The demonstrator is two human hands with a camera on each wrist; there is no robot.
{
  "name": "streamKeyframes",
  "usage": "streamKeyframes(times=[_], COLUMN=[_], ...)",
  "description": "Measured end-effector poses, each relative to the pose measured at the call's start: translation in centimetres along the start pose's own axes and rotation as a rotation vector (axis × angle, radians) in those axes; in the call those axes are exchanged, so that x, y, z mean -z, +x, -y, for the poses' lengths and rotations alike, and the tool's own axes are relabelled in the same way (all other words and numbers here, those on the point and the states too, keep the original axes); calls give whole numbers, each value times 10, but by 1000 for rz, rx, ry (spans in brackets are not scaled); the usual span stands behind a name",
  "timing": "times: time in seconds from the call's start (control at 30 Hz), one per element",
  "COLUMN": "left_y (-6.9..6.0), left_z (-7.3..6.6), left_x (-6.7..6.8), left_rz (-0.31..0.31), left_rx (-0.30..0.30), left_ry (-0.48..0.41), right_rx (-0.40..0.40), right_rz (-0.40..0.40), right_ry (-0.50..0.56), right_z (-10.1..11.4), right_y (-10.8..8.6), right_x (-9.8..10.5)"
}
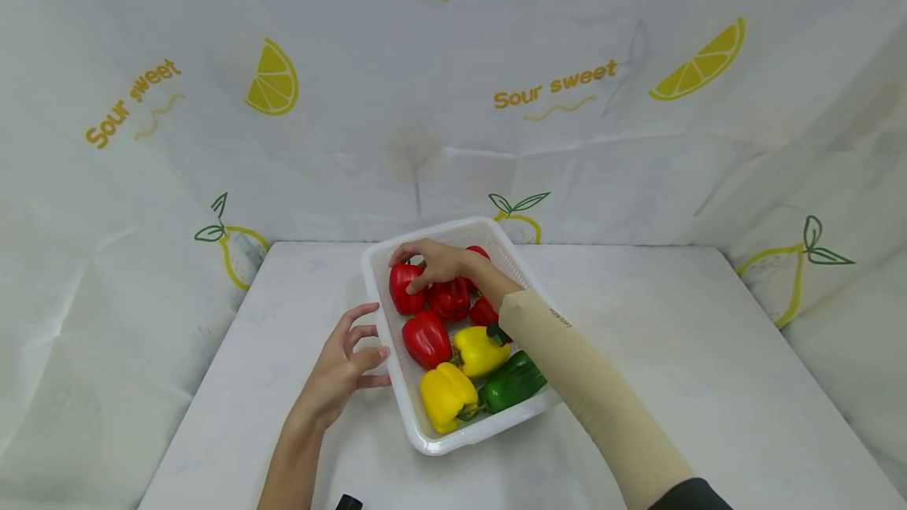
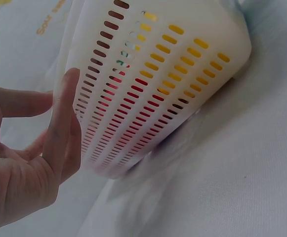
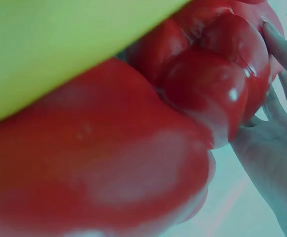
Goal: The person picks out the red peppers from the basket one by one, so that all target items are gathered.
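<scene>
Nearest the head camera, a beige sleeve [image 1: 595, 400] covers the right forearm and slants across the right side of a white basket [image 1: 489, 430]. The right hand [image 1: 435, 262] reaches inside, thumb and fingers curled round a red pepper [image 1: 405, 299] in the far left corner. The left hand [image 1: 346, 364] is outside the left rim, fingers spread and touching it; I cannot tell whether they pinch it. The two hands are apart, with the gripped pepper under the right one and beyond the left one.

Just beside that pepper, to its right, sits a second red pepper [image 1: 449, 301], with more red partly hidden by the right arm. Nearer lies another red pepper [image 1: 427, 339], then two yellow peppers [image 1: 448, 397] and a green pepper [image 1: 513, 382] towards the near end. Red and yellow show through the slotted wall [image 2: 153, 89]. The basket sits askew on a white table [image 1: 638, 321], before a lemon-printed cloth [image 1: 354, 61].
</scene>
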State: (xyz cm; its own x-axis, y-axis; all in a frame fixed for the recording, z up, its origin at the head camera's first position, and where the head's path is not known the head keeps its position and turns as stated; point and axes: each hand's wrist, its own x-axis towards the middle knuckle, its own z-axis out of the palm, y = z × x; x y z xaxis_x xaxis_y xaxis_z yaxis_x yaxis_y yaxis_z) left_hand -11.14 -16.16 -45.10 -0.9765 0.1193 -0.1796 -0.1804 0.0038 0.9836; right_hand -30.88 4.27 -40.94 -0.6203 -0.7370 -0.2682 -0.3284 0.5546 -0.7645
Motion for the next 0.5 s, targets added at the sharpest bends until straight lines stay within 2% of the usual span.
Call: streamKeyframes(times=[0.23,0.5], left_y=[0,-1], left_z=[0,1], left_x=[-1,-2], left_rz=[-4,-21], left_rx=[12,17], left_ry=[-11,1], right_rx=[63,84], right_rz=[-18,-54], right_ry=[34,43], right_z=[0,9], right_y=[-3,-13], right_x=[10,21])
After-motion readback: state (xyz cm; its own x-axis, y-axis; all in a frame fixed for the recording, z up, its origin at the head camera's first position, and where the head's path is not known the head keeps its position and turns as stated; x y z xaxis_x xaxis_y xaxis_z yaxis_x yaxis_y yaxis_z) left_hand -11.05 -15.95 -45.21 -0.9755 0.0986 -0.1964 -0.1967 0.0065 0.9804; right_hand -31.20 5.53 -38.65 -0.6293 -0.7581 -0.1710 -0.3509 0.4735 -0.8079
